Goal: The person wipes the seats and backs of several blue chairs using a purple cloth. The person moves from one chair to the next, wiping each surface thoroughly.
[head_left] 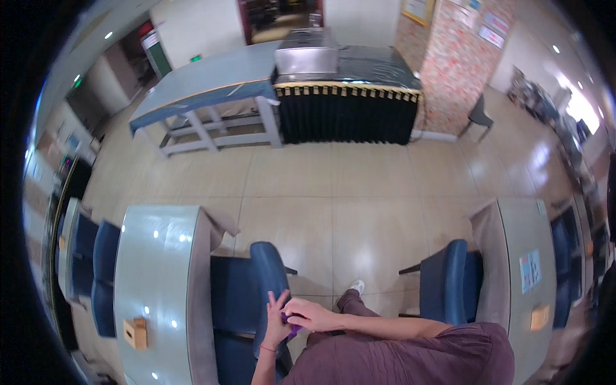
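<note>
My left hand [275, 323] is raised beside a blue chair [269, 273], its fingers stretched upward and apart. A thin red band [268, 348] circles the left wrist. My right hand [313, 316] reaches across from the right and touches the left palm, its fingers bent around a small purple cloth-like piece [294, 330]. Most of that piece is hidden between the two hands, so its exact kind is unclear.
Covered tables stand at left [157, 256] and right [513, 256], bearing wooden boxes [135, 333]. Another blue chair [452, 282] is on the right. Ahead, across the tiled floor [289, 224], are a long table [212, 74] and a skirted counter [346, 115] with a metal box [308, 54].
</note>
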Tool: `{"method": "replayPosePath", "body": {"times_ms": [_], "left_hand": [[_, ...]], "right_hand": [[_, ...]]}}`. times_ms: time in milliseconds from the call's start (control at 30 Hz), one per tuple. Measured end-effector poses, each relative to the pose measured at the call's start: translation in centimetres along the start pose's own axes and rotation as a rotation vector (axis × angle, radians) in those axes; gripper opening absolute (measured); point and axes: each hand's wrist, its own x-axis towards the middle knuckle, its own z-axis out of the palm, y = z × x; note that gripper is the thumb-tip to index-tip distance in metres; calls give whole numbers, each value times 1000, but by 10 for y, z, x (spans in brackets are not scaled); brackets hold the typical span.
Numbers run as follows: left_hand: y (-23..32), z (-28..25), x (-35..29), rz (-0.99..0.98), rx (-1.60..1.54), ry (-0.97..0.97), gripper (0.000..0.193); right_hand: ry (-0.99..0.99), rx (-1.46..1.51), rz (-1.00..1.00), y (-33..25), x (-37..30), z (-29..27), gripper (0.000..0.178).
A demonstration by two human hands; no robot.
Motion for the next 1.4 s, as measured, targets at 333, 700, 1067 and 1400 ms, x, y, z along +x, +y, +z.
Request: {"method": "replayPosePath", "body": {"times_ms": [333,700,1067,1400], "left_hand": [[114,43,161,82,-180,70,9],[232,142,299,762,187,-710,18],[333,263,375,815,133,-1436,17],[371,337,426,756,370,-1947,16]], "right_hand": [[715,-479,44,-14,-46,-184,16],[1178,-717,231,-51,-176,-254,21],[1364,-368,767,-81,-254,-211,29],[1902,82,1004,-97,-217,-186,21]]}}
